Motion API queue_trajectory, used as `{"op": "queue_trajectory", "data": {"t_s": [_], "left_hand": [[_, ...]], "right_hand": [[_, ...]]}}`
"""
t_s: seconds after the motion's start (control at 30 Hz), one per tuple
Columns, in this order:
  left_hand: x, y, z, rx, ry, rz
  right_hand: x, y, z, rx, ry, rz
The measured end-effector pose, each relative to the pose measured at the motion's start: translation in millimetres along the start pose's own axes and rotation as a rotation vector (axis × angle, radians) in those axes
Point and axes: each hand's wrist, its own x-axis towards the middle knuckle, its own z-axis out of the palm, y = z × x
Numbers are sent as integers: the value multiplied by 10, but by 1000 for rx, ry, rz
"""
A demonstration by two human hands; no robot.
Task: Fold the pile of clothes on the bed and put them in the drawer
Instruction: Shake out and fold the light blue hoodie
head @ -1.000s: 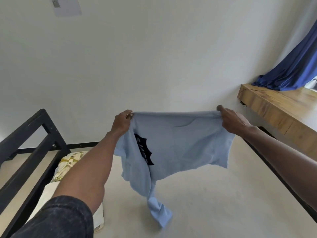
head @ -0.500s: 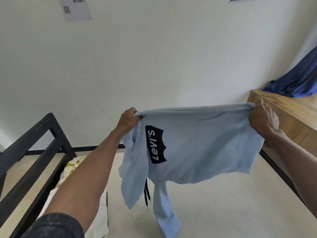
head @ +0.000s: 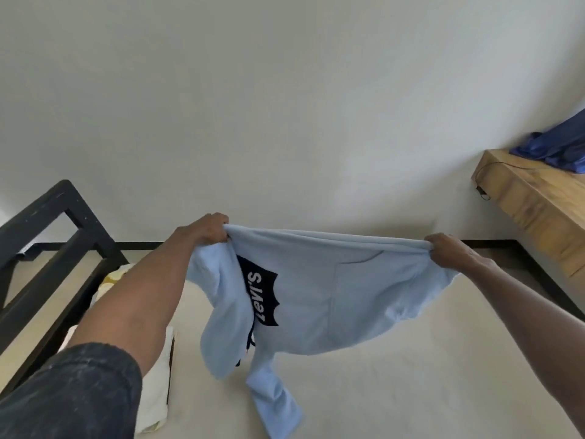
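soft pale-blue hoodie [head: 323,299], both hands gripping

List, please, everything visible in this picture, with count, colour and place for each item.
hoodie: one, light blue with a dark logo patch, held stretched in the air over the bed, one sleeve hanging down
bed: one, cream surface, under the hoodie
bed frame: one, black, left
folded cloth: one, white and yellow, left edge of the bed
wooden shelf: one, brown, right
curtain: one, dark blue, resting on the shelf
left hand: grips the hoodie's top edge
right hand: grips the opposite top edge
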Motion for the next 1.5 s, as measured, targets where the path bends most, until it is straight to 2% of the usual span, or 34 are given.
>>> {"op": "queue_trajectory", "data": {"t_s": [0.07,0.13,0.27,0.4,0.47,0.57,0.7,0.9,1.03,1.13,1.23,1.4,1.5], "left_hand": [[212,43,-70,78,77,-14],[345,163,-244,141,230,-32],[378,377,-772,210,578,5],[24,442,-1078,232,860,52],[-237,399,-998,259,939,103],[-653,164,-540,348,965,193],[-1246,-224,775,398,849,291],[-2004,-699,3697,311,528,150],[-2542,-953,5699,316,208,115],[-2996,-1046,6675,318,126,102],[-3158,-999,6903,279,163,13],[-3057,-962,6547,322,133,-202],[-3108,-1040,6664,371,56,-142]], "right_hand": [[274,-1,-32,14,11,-53],[500,-27,-140,71,62,-72],[697,-134,-572,215,264,-117],[571,-189,-812,170,425,-192],[404,-192,-738,153,477,-222],[81,-99,-398,72,497,-277],[-463,146,546,-28,456,-371],[-1247,715,2828,-177,313,-467],[-1828,1281,4488,-244,180,-505],[-2270,1584,5340,-259,115,-566],[-2468,1689,5638,-287,60,-542],[-2426,1556,5316,-268,79,-441],[-2559,1648,5375,-324,-69,-369]]}}
